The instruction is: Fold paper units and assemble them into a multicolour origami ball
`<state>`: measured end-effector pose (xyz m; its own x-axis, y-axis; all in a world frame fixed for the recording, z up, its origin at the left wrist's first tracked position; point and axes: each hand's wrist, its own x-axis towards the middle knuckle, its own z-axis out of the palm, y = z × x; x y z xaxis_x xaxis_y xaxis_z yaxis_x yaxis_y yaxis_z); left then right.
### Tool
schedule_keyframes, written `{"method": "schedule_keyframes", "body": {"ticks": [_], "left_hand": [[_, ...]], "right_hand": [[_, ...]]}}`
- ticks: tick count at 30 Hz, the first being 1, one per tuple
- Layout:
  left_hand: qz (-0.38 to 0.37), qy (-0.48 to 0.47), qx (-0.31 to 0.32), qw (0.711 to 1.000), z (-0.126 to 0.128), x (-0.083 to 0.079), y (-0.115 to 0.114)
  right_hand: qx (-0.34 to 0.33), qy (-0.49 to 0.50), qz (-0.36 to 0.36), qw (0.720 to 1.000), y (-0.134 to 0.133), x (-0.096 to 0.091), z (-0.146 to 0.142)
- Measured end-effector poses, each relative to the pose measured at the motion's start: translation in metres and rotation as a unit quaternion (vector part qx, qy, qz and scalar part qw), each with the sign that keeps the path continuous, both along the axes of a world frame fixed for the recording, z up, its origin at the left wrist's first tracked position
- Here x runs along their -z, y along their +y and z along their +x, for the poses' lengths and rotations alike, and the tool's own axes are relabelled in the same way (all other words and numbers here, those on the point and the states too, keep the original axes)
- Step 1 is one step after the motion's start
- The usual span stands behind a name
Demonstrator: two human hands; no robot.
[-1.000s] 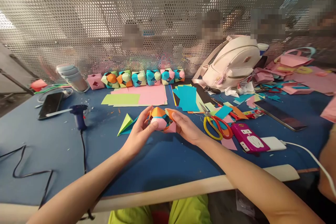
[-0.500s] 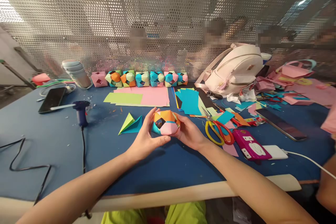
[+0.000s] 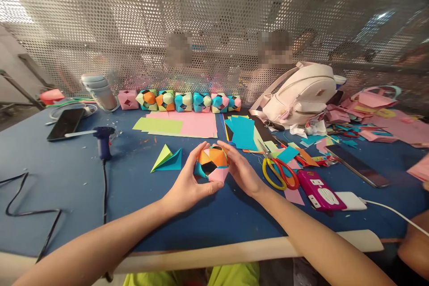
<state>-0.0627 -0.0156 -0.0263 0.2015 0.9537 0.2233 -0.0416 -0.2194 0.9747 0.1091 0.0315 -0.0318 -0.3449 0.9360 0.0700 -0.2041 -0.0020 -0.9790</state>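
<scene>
Between my two hands is a folded paper ball [image 3: 217,173] in orange, pink and blue, with a dark opening facing me. My left hand [image 3: 187,183] wraps its left side, the thumb along the bottom front. Curved around the right side is my right hand [image 3: 244,173], its fingers on the ball and partly hidden behind it. A folded green and blue paper piece [image 3: 169,160] lies just left of my left hand. Yellow and red scissors [image 3: 279,172] rest to the right of my right hand. Several similar paper balls [image 3: 183,102] line the back of the table.
A glue gun [image 3: 103,143] with a black cord lies left. Behind are paper sheets [image 3: 194,124], a bottle [image 3: 99,91] and a backpack [image 3: 301,96]. To the right are a purple power bank [image 3: 320,190], a phone [image 3: 357,165] and paper scraps. Someone's arm [image 3: 415,246] shows at the right edge.
The paper ball has been turned and tilted, so its dark opening and orange face now point more toward me. Both hands have shifted slightly downward in the view with it.
</scene>
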Motion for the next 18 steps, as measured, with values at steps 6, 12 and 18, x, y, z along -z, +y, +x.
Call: {"method": "schedule_keyframes", "body": {"ticks": [6, 12, 18], "left_hand": [[0.046, 0.008, -0.001, 0.999, 0.001, 0.003, 0.000], [0.082, 0.054, -0.008, 0.995, 0.001, 0.001, -0.001], [0.061, 0.020, -0.005, 0.998, -0.003, -0.001, 0.000]], "right_hand": [[0.054, -0.111, 0.215, 0.969, -0.014, -0.011, 0.009], [0.060, -0.185, 0.311, 0.930, -0.027, -0.018, 0.005], [0.088, -0.217, 0.367, 0.900, -0.026, -0.017, 0.004]]}}
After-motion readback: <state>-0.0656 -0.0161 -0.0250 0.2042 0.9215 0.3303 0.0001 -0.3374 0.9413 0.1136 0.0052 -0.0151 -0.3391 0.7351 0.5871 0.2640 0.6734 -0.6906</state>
